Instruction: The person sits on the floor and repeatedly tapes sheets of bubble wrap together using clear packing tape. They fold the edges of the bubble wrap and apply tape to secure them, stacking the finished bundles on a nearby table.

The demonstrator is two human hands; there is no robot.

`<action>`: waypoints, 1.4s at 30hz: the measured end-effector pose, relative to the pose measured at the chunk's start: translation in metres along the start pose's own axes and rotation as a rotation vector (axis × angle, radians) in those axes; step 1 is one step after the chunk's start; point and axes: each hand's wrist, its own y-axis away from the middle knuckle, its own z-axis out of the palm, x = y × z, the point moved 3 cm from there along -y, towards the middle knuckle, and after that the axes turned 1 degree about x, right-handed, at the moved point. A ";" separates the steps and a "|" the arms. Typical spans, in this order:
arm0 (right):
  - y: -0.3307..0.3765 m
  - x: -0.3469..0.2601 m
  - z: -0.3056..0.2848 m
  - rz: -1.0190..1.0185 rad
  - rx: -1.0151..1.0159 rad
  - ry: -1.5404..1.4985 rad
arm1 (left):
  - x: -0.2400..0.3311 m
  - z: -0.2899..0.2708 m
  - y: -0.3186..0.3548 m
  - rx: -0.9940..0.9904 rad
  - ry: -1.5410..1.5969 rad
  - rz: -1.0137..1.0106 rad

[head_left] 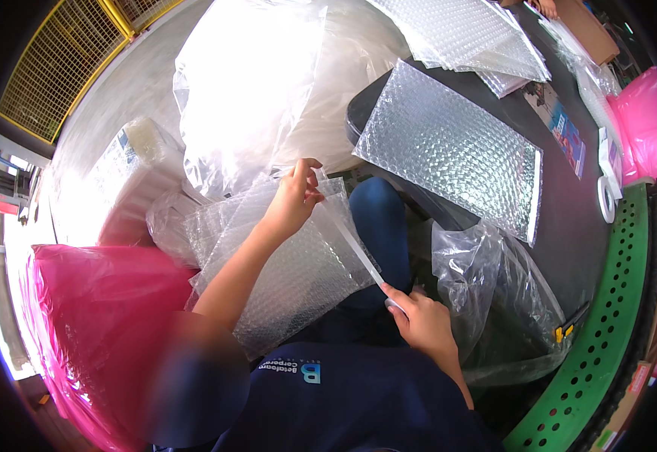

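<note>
The table is dark, almost black, and the bubble bag lying on it is see-through and silvery with little round bumps all over. Beside the table, the left hand and the right hand hold another bumpy, see-through bubble bag with a thin white strip, over blue trousers and a dark blue shirt. Far from the table sits a bright pink bag, above it a yellow wire fence, and along the table's far edge runs a green board dotted with black holes.
</note>
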 end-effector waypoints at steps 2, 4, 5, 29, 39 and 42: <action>-0.003 -0.001 -0.001 0.034 -0.007 0.000 | -0.006 0.006 0.000 0.020 -0.027 0.029; -0.007 -0.001 -0.001 0.056 -0.013 0.010 | -0.009 0.009 0.001 0.046 -0.062 0.021; -0.009 -0.001 -0.001 0.063 -0.015 0.019 | -0.010 0.010 0.001 0.060 -0.079 0.017; -0.042 -0.004 0.000 0.069 -0.137 0.067 | -0.013 0.019 0.001 0.067 -0.261 0.010; -0.047 0.001 0.003 0.104 -0.181 0.101 | 0.006 0.088 0.072 -0.388 -0.779 0.607; -0.048 0.008 -0.002 0.102 -0.168 -0.005 | 0.028 0.088 0.094 -0.136 -0.789 0.696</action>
